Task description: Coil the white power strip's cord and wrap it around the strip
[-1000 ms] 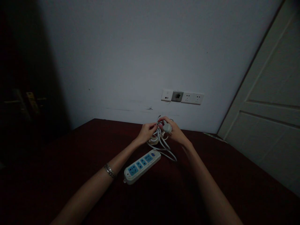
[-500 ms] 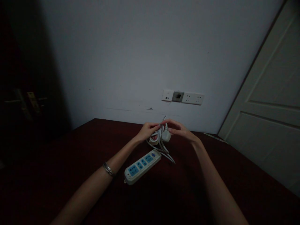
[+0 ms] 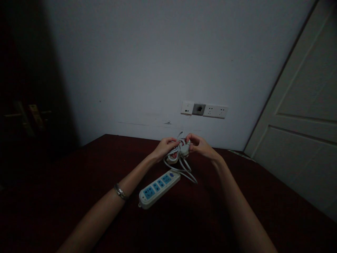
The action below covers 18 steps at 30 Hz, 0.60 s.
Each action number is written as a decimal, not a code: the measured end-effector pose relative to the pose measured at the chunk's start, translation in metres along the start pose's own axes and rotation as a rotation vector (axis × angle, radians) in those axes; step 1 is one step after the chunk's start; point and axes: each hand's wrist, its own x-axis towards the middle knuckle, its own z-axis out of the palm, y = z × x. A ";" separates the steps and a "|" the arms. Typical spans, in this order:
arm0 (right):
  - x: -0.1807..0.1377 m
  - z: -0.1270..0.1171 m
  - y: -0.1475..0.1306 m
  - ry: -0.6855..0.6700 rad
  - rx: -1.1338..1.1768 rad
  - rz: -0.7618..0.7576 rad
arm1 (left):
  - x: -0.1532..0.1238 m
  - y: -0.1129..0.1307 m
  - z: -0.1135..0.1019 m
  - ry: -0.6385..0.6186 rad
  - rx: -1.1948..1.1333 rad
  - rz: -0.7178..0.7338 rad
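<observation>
A white power strip [image 3: 159, 189] with blue sockets lies slantwise on the dark red table. Its white cord [image 3: 185, 170] runs from the far end into a loose bundle of loops. My left hand [image 3: 166, 147] is closed on the bundled cord, thumb on top and some fingers behind the loops. At the right side of the bundle, my right hand [image 3: 198, 144] pinches the cord close to the white plug [image 3: 184, 150]. Another pale, rounded piece [image 3: 172, 160] shows under the loops by my left hand; its kind is unclear.
Behind the table [image 3: 86, 175] rises a pale wall with a row of wall sockets [image 3: 215, 111] and a grey outlet plate [image 3: 198, 109]. A white panelled door [image 3: 302, 116] stands at the right. At the dark left are door handles [image 3: 35, 116].
My right hand has drawn in its fingers around the cord by the plug. The plug has turned and shifted slightly left, and the cord loops have spread a little.
</observation>
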 end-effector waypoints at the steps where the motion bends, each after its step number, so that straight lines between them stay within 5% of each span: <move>1: 0.001 0.000 0.000 0.027 -0.005 -0.005 | -0.001 0.001 0.000 -0.012 -0.017 -0.008; 18: 0.006 0.006 0.006 0.244 -0.134 0.068 | 0.005 -0.002 0.000 0.085 0.020 -0.081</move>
